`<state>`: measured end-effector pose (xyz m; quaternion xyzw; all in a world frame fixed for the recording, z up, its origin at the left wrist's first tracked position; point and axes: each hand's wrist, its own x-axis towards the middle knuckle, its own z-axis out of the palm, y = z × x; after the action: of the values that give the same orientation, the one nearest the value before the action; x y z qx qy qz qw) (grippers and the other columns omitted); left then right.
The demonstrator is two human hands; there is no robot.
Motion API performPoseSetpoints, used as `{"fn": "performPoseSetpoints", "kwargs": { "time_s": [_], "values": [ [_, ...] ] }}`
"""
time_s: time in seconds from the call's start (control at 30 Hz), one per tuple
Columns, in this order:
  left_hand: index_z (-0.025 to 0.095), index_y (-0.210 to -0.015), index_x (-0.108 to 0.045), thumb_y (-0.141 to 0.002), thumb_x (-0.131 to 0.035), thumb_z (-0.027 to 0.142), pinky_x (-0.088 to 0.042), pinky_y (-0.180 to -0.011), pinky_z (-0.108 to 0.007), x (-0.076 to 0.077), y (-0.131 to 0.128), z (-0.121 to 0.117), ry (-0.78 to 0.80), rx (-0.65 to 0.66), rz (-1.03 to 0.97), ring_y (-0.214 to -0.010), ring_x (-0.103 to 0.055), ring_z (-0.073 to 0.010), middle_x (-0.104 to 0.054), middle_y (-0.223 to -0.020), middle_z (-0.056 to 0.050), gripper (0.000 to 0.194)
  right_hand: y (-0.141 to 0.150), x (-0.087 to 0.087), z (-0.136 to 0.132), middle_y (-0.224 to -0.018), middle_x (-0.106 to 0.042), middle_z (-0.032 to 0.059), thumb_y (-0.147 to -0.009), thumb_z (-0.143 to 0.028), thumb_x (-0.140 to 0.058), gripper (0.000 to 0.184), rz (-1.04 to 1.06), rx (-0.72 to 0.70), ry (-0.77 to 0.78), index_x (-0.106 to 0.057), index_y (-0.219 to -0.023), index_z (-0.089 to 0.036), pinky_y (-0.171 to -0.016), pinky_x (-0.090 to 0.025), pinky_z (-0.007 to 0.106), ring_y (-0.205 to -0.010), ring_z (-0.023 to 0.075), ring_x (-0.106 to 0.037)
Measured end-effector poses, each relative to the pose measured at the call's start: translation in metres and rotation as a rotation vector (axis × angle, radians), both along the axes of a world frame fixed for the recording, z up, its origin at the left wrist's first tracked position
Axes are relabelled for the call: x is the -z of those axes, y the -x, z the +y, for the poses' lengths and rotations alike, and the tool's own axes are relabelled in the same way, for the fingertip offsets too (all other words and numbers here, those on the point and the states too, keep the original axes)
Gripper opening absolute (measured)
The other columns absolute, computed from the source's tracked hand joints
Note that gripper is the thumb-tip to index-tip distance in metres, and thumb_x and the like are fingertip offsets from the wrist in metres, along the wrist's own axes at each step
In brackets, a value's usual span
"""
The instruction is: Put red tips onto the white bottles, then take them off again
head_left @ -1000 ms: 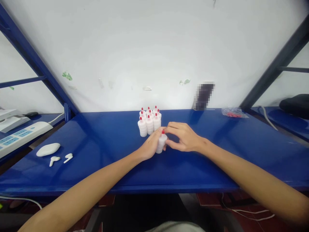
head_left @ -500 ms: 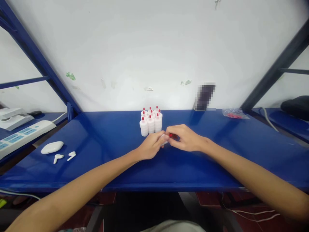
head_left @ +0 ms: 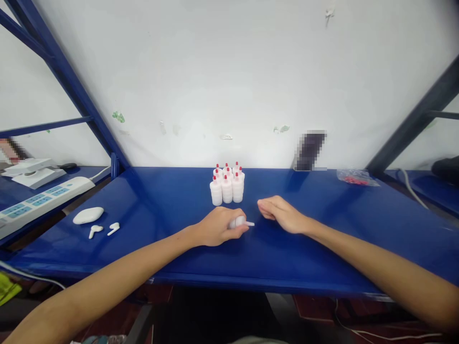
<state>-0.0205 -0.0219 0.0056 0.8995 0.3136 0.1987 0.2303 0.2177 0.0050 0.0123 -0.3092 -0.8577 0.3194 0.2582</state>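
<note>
over the last second the white bottle [head_left: 237,221] has lost its red cap from view: a moment earlier red showed at its tip with the other hand's fingers around it, and now the pale nozzle [head_left: 250,224] is bare and points to the right. the left hand [head_left: 217,225] has the bottle gripped by its body, tipped over on its side, in front of the group of capped bottles [head_left: 227,191] and apart from them. whether it touches the bench [head_left: 172,200] is hidden by the grip

the right hand [head_left: 285,214] has come off the nozzle and is now just beside it, with a gap between. its fingers bend inward and their tips are turned from view, so i cannot tell whether it is closed, or whether the missing cap is inside it

for the work in hand, i judge that the cap has been taken off this one bottle, which is open now and, being tilted, could leak if there is liquid in it. the group behind stands upright as it did, red caps on
</note>
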Motion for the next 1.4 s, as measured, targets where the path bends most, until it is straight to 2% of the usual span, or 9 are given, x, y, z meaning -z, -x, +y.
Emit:
{"fn": "performPoseSetpoints", "kwargs": {
  "time_s": [0.13,0.27,0.53,0.67,0.8,1.0,1.13,1.23,1.4],
  "values": [
    [0.018,-0.084,-0.063,-0.095,-0.048,0.050,-0.034,-0.079,-0.031,-0.006,-0.008,-0.007,-0.108,0.142,0.031,-0.080,-0.053,-0.0164,-0.063,-0.087,-0.004,0.037,-0.011,0.002,0.014,-0.065,-0.051,-0.0009,-0.103,-0.038,-0.030,0.038,-0.293,0.058,-0.234,-0.041,-0.070,-0.021,-0.060,-0.033,0.028,-0.060,0.0140,-0.045],
    [0.017,-0.075,-0.062,-0.093,-0.051,0.052,-0.033,-0.079,-0.032,-0.010,-0.021,0.001,-0.095,0.180,0.059,-0.076,-0.053,-0.0166,-0.062,-0.074,-0.002,0.041,-0.009,-0.002,0.015,-0.077,-0.062,0.0016,-0.098,-0.027,-0.040,0.019,-0.525,0.026,-0.414,-0.049,-0.083,-0.021,-0.059,-0.030,0.029,-0.063,0.0156,-0.051],
    [0.016,-0.071,-0.052,-0.099,-0.034,0.053,-0.038,-0.059,-0.023,0.005,-0.036,0.018,0.220,-0.016,-0.325,-0.052,-0.050,-0.0099,-0.054,-0.056,0.002,0.050,-0.011,0.000,0.012,-0.079,-0.066,0.0053,-0.099,-0.036,-0.042,0.028,-0.560,-0.024,-0.495,-0.057,-0.082,-0.020,-0.056,-0.030,0.029,-0.064,0.0174,-0.057],
    [0.016,-0.070,-0.049,-0.100,-0.030,0.056,-0.040,-0.056,-0.021,0.005,-0.033,0.016,0.271,-0.075,-0.394,-0.048,-0.051,-0.0086,-0.052,-0.054,0.003,0.053,-0.015,0.000,0.012,-0.069,-0.060,0.0004,-0.095,-0.039,-0.050,0.025,-0.480,-0.019,-0.395,-0.053,-0.078,-0.020,-0.055,-0.029,0.028,-0.057,0.0146,-0.050],
    [0.016,-0.069,-0.050,-0.097,-0.032,0.061,-0.040,-0.051,-0.020,0.004,-0.034,0.018,0.363,-0.132,-0.380,-0.045,-0.051,-0.0073,-0.053,-0.056,0.003,0.056,-0.020,-0.001,0.013,-0.061,-0.051,-0.0054,-0.093,-0.040,-0.052,0.020,-0.195,0.030,-0.176,-0.050,-0.088,-0.021,-0.057,-0.032,0.027,-0.054,0.0126,-0.044],
    [0.016,-0.076,-0.054,-0.096,-0.033,0.063,-0.038,-0.047,-0.020,0.004,-0.038,0.021,0.411,-0.144,-0.364,-0.043,-0.050,-0.0076,-0.052,-0.056,0.004,0.056,-0.008,-0.002,-0.003,-0.056,-0.044,-0.0058,-0.097,-0.048,-0.043,0.034,0.095,0.116,-0.011,-0.057,-0.088,-0.019,-0.051,-0.030,0.026,-0.051,0.0114,-0.037],
    [0.016,-0.078,-0.054,-0.097,-0.032,0.063,-0.038,-0.049,-0.021,0.000,-0.037,0.018,0.325,-0.121,-0.318,-0.046,-0.050,-0.0075,-0.052,-0.059,0.004,0.055,0.000,-0.002,-0.007,-0.058,-0.047,-0.0045,-0.097,-0.046,-0.046,0.033,0.134,0.190,-0.112,-0.057,-0.081,-0.019,-0.052,-0.032,0.026,-0.051,0.0115,-0.040],
    [0.015,-0.083,-0.061,-0.096,-0.037,0.061,-0.034,-0.052,-0.022,0.000,-0.033,0.017,0.107,-0.200,-0.196,-0.050,-0.049,-0.0092,-0.054,-0.058,0.002,0.053,-0.009,0.001,0.008,-0.061,-0.049,-0.0022,-0.096,-0.041,-0.045,0.032,0.123,0.347,-0.265,-0.055,-0.076,-0.019,-0.057,-0.034,0.027,-0.056,0.0131,-0.044],
    [0.018,-0.097,-0.066,-0.097,-0.045,0.050,-0.029,-0.055,-0.025,0.002,-0.028,0.018,-0.258,-0.238,0.079,-0.063,-0.057,-0.0148,-0.067,-0.075,-0.002,0.038,-0.034,0.011,0.042,-0.078,-0.058,0.0038,-0.090,-0.040,-0.051,0.029,-0.257,0.552,-0.400,-0.057,-0.071,-0.019,-0.063,-0.035,0.030,-0.068,0.0175,-0.053]
  ]
}}
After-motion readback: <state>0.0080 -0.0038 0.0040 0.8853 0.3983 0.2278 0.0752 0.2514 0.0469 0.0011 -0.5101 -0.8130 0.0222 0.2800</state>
